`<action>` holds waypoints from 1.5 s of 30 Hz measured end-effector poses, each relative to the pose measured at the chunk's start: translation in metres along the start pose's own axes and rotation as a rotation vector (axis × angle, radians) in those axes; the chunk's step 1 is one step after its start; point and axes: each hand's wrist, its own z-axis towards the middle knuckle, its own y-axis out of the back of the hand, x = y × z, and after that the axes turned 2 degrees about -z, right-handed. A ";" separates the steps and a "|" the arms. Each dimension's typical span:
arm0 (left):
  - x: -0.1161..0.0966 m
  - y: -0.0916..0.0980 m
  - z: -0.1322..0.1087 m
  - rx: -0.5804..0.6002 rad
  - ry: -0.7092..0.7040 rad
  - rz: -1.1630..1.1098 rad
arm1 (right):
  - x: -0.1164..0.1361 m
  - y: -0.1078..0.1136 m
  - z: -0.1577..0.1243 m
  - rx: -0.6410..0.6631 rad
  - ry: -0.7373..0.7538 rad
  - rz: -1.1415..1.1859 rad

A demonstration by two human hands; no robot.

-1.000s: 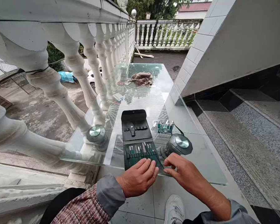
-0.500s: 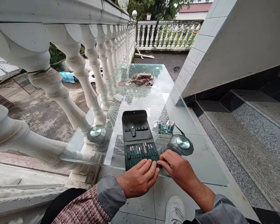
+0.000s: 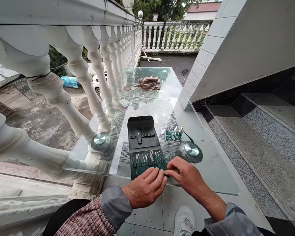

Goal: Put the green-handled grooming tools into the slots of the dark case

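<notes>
An open black tool case (image 3: 144,141) lies on the glass table (image 3: 206,177), its near flap holding a row of several small green-handled metal tools (image 3: 148,158). My left hand (image 3: 145,187) rests on the case's near edge with its fingers curled on it. My right hand (image 3: 186,175) pinches the case's near right corner, thumb and fingers pressed together beside my left fingertips. A loose pile of green and silver tools (image 3: 173,133) sits to the right of the case.
Two round metal table fittings (image 3: 100,140) (image 3: 190,150) flank the case. A crumpled brown cloth (image 3: 149,82) and a small card (image 3: 124,102) lie farther back. White balusters (image 3: 76,72) run along the left; a tiled wall (image 3: 236,42) and steps rise on the right.
My right hand moved left from the table edge to the case's near right corner and closed on it. My left hand stayed on the case's near edge.
</notes>
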 end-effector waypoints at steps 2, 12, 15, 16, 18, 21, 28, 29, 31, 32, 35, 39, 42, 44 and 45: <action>0.000 0.000 0.000 0.001 0.000 -0.001 | -0.001 0.002 0.000 0.001 0.014 0.059; 0.001 0.002 0.000 0.025 -0.012 0.005 | -0.017 0.005 0.001 -0.219 -0.040 -0.127; 0.001 0.002 -0.001 0.059 -0.024 0.001 | -0.031 0.011 0.003 -0.255 -0.141 -0.337; 0.001 0.002 -0.001 0.063 -0.024 0.000 | -0.035 0.013 0.003 -0.243 -0.161 -0.380; 0.001 0.001 -0.002 0.060 -0.021 0.000 | -0.039 0.014 0.003 -0.212 -0.172 -0.423; 0.001 0.000 -0.002 0.059 -0.018 0.006 | -0.040 0.011 0.003 -0.201 -0.144 -0.450; 0.001 0.004 -0.003 0.110 -0.034 0.030 | -0.039 0.004 0.000 -0.166 -0.065 -0.579; 0.001 0.004 -0.003 0.115 -0.036 0.037 | -0.039 0.003 0.000 -0.161 -0.057 -0.598; 0.001 0.004 -0.003 0.118 -0.048 0.042 | -0.038 0.002 -0.001 -0.161 -0.044 -0.616; 0.001 0.003 -0.003 0.116 -0.053 0.041 | -0.037 0.002 -0.002 -0.166 -0.037 -0.612; 0.001 0.002 -0.003 0.099 -0.059 0.031 | -0.033 0.001 -0.003 -0.207 -0.006 -0.542; 0.001 0.001 -0.003 0.091 -0.066 0.032 | -0.025 0.002 -0.001 -0.271 -0.005 -0.374; 0.001 0.002 -0.003 0.080 -0.067 0.031 | -0.018 0.001 0.003 -0.281 -0.024 -0.191; 0.002 0.002 -0.003 0.076 -0.066 0.033 | -0.012 0.000 0.006 -0.281 -0.023 -0.053; 0.002 0.003 -0.003 0.078 -0.067 0.034 | -0.009 -0.001 0.008 -0.282 -0.025 0.010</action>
